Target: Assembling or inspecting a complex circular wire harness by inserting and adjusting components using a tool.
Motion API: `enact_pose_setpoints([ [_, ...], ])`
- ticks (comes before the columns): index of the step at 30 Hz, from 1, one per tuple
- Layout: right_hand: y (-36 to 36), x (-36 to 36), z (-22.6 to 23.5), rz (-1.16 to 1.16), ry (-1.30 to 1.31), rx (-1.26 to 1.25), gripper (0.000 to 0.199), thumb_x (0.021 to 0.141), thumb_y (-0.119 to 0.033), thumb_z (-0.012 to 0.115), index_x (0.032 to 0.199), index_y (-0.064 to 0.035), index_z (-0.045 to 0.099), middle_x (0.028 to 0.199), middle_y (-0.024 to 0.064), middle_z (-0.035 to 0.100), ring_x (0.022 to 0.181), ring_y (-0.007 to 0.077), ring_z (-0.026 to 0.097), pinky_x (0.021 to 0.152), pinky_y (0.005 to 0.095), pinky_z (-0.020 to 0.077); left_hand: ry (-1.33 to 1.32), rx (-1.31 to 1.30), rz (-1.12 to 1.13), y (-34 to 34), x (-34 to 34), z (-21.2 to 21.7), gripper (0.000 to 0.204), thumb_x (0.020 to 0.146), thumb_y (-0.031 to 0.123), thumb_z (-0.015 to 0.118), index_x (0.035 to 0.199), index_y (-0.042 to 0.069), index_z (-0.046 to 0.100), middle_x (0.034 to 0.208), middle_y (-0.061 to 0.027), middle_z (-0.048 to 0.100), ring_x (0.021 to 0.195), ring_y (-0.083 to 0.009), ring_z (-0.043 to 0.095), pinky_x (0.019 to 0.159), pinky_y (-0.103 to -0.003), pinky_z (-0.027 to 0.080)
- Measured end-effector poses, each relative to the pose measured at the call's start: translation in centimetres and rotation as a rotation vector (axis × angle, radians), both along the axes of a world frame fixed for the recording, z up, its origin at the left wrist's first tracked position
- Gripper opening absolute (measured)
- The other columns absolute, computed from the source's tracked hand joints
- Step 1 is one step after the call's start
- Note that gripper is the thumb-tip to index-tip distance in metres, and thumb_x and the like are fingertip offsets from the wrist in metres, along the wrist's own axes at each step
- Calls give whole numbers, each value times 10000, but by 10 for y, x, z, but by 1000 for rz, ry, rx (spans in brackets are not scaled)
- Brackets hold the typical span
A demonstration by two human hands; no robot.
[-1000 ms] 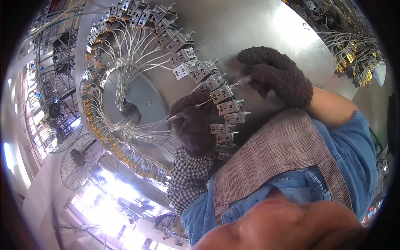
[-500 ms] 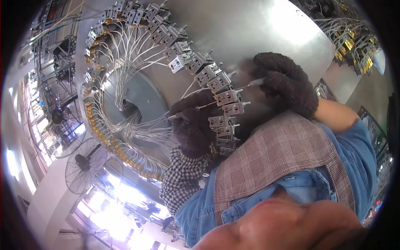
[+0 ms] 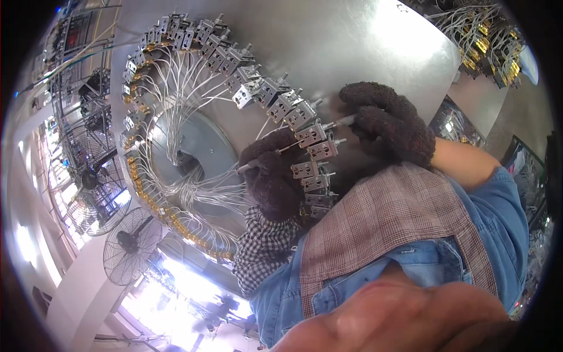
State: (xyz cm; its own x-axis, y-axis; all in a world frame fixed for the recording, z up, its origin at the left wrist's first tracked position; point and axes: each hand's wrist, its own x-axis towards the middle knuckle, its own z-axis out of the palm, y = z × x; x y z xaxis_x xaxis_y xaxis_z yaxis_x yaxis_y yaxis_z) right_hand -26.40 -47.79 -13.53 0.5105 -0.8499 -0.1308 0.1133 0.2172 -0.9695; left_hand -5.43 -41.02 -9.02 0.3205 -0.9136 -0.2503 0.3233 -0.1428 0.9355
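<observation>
Both my hands wear dark knitted gloves, one on either side of a curved row of small silver metal switch-like blocks. My left hand [image 3: 272,182], inside the ring, is closed on a slim grey-handled tool [image 3: 252,164]; its thin metal shaft points at a silver block [image 3: 311,135]. Outside the ring, my right hand [image 3: 393,126] pinches a small grey cylindrical piece [image 3: 346,120] against the threaded stem of that same block. Its kind I cannot make out. White wires [image 3: 190,185] fan from the ring's centre to the blocks, some passing by my left hand.
The ring rests on a shiny metal table [image 3: 328,41] around a grey round disc [image 3: 205,138]. Brass-coloured terminals [image 3: 176,223] line its near-left arc. More wired brass parts [image 3: 487,47] hang at the far right. A caged fan [image 3: 129,243] stands at the left.
My right hand has come closer to the block, shortening the gap between the grey piece and the block. My left hand keeps its grip on the grey-handled tool. The view has shifted slightly.
</observation>
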Motion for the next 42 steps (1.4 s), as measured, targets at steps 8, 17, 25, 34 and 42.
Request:
enact_pose_setpoints([
  [8, -8, 4, -2, -63, 428, -915, 426, 834, -124, 575, 1227, -22, 447, 1086, 121, 560, 916, 215, 588, 741, 321, 512, -78, -48, 72, -2, -2, -6, 420, 881, 372, 505, 1024, -23, 486, 888, -161, 614, 676, -224, 633, 596, -321, 534],
  [17, -11, 3, 8, -17, 471, -874, 363, 732, -51, 652, 1078, -36, 543, 1122, 152, 542, 949, 283, 584, 765, 343, 511, -62, -24, 38, -4, 0, -4, 463, 855, 385, 527, 1028, -42, 489, 896, -160, 611, 681, -232, 635, 587, -339, 529],
  [25, -14, 1, -3, -4, 458, -838, 463, 686, -26, 620, 1137, -59, 525, 1039, 137, 556, 767, 257, 577, 668, 331, 498, -11, 14, 75, -1, 4, -9, 423, 843, 352, 557, 1024, -26, 502, 900, -153, 605, 680, -248, 626, 604, -357, 528],
  [34, -12, 2, 2, 74, 399, -652, 448, 713, -43, 602, 1153, -58, 520, 933, 128, 571, 714, 212, 573, 620, 318, 482, 23, 36, 68, -4, 5, -8, 437, 849, 390, 549, 998, -19, 525, 864, -132, 603, 730, -231, 619, 635, -348, 521],
  [42, -14, 4, 20, 42, 106, -84, 347, 800, -75, 597, 1131, -19, 508, 1055, 137, 549, 826, 179, 595, 640, 280, 514, 5, 15, 42, -2, 9, -8, 383, 882, 342, 507, 996, -23, 524, 867, -142, 605, 701, -230, 626, 622, -352, 525],
])
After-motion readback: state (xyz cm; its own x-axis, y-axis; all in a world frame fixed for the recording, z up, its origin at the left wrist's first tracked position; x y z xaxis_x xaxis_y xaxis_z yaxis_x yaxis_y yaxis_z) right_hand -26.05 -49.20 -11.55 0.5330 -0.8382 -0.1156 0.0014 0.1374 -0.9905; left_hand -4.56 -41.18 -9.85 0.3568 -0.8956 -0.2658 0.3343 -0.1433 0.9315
